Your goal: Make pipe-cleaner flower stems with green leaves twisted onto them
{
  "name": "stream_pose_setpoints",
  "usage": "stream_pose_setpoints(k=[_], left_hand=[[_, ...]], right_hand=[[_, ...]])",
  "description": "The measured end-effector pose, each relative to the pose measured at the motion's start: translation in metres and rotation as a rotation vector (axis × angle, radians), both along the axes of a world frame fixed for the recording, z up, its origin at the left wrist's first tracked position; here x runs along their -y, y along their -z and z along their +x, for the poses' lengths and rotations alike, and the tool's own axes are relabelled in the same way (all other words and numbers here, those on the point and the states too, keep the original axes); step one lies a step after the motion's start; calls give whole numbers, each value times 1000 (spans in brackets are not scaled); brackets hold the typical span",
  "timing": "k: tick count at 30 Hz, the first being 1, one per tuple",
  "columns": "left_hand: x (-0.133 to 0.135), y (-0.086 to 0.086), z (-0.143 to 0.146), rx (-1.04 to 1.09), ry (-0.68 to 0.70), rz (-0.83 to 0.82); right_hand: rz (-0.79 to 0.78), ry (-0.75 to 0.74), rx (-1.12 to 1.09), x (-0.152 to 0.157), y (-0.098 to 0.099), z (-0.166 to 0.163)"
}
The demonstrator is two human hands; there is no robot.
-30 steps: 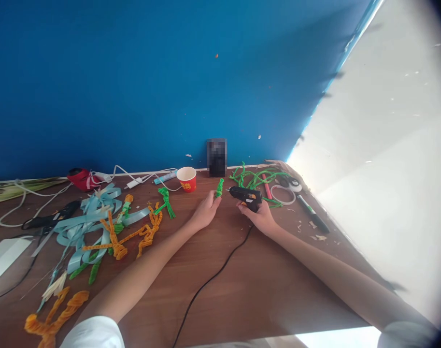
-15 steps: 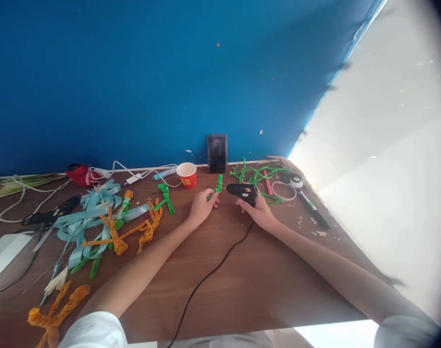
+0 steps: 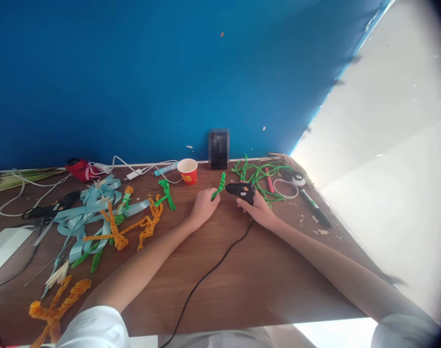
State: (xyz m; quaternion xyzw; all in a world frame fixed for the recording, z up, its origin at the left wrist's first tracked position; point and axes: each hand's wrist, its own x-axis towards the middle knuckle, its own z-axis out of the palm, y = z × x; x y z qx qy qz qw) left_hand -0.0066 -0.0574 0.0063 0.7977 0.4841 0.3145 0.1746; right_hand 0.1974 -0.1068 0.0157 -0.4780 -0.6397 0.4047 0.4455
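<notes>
My left hand [image 3: 205,207] pinches a small green knotted cord piece [image 3: 222,181], its knotted end pointing up and away from me. My right hand [image 3: 258,209] is wrapped round the handle of a black glue gun [image 3: 241,190]. The glue gun's nozzle points left at the green piece, close to it; whether the two touch I cannot tell. From the glue gun's side a black power cord [image 3: 210,270] runs down the table toward me. Left of my left hand lies another green knotted figure [image 3: 165,195], with loose strands spread out.
Behind stand a red paper cup [image 3: 188,172] and a dark, blurred-out upright device [image 3: 219,150]. Tangled green cords [image 3: 254,171], a tape roll [image 3: 286,189] and a marker [image 3: 316,209] lie right. Leftward are blue ribbon [image 3: 75,220], orange knotted figures [image 3: 117,232] and a white power strip [image 3: 6,249].
My left hand has turned slightly, tilting the green piece a little to the right. The glue gun stays close beside it. The whole view has shifted slightly.
</notes>
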Motion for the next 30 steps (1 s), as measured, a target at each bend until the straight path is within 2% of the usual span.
stream_pose_setpoints(k=[7,30], left_hand=[[-1,2,0,-22,32,26],[0,3,2,-24,40,28]], right_hand=[[-12,-1,8,-2,5,0],[-19,48,56,-3,4,-1]])
